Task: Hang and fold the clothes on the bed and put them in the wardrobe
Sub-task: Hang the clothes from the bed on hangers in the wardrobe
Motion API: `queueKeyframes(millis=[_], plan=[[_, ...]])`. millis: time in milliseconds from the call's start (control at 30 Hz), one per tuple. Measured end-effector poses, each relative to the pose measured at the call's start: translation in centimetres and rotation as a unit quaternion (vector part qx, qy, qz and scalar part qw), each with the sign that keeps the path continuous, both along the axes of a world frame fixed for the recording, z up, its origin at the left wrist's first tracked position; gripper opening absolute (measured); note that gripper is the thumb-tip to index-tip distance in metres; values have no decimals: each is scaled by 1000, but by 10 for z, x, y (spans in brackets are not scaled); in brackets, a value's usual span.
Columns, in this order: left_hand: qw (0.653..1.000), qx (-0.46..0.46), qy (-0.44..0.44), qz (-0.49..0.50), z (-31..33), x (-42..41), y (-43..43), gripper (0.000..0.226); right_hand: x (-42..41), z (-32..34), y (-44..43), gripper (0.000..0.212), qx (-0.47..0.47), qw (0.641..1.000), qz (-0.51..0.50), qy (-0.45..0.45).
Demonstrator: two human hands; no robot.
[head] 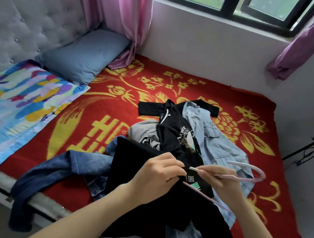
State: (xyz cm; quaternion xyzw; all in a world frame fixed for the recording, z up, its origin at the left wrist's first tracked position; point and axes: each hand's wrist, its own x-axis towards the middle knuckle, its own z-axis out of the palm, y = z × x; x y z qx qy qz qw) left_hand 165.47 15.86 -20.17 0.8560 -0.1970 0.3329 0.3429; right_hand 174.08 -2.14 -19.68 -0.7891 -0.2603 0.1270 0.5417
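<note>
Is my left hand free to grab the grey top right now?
Probably not: the left hand is pinching the black shirt at the pink hanger. The grey top lies partly uncovered beyond it.

Bedspread (pixel 115 104): red, yellow flowers, large yellow characters. Pillow (pixel 85 55): plain grey-blue. Patterned pillow (pixel 21 95): light blue with purple, yellow, white, green blotches. Headboard (pixel 28 16): pale grey, button-tufted. By headboard, pink curtain (pixel 119 17); other side of window, purple curtain (pixel 307 41). Window frame (pixel 228 9): black. Black T-shirt (pixel 171 139): white lettering, green patch. Denim shirt (pixel 216 143): light blue. Jeans (pixel 53 170): dark blue. Grey garment (pixel 143 131): plain. Hanger (pixel 258 171): pale pink.
</note>
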Motion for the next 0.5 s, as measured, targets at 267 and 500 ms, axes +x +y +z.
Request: queueKeyframes(millis=[267,500], plan=[[983,-3,101,155,25,18,81,27,2,-29,-41,34,126,974,-95,161],[754,-232,610,-81,5,78,114,35,16,-22,-49,18,128,965,-95,210]])
